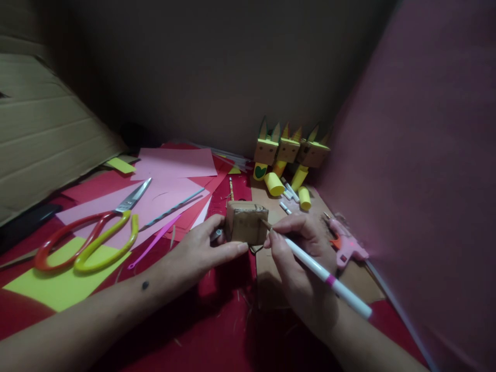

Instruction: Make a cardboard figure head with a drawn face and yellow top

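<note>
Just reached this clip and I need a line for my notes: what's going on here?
A person's left grip holds a small cardboard box, while the right grip holds a white pen, its tip at or very near the box's front face; contact is hard to tell. Three figures with cardboard heads stand beyond, to the right. The scissors lie at left, and the pink glue gun lies at right.
</note>
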The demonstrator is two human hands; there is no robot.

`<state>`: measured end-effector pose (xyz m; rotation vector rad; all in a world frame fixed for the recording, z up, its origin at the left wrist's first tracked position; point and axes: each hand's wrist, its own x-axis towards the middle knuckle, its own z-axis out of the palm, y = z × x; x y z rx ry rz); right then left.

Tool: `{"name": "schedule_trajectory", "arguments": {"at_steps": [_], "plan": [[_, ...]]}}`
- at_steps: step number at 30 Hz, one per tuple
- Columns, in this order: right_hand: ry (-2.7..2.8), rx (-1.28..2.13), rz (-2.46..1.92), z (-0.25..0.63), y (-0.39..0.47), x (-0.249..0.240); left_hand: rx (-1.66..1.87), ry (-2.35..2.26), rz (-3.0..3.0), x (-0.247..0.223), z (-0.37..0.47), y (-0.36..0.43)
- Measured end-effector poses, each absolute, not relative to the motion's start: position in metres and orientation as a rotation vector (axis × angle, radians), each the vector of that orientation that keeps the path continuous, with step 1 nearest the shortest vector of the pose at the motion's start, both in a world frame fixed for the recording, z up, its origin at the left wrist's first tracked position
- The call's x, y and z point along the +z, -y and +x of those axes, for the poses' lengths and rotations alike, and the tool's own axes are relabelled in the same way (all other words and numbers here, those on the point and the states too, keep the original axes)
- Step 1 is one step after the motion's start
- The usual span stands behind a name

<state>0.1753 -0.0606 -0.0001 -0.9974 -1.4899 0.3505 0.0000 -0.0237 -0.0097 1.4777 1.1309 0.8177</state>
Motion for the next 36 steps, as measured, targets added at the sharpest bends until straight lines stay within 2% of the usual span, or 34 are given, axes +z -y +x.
{"name": "schedule_trajectory", "arguments": {"at_steps": [36], "plan": [[1.584,0.257,-0.999,0.1775,0.0617,0.0011,0.809,-1.145,1.490,-0.0098,-0.0006,0.0240]]}}
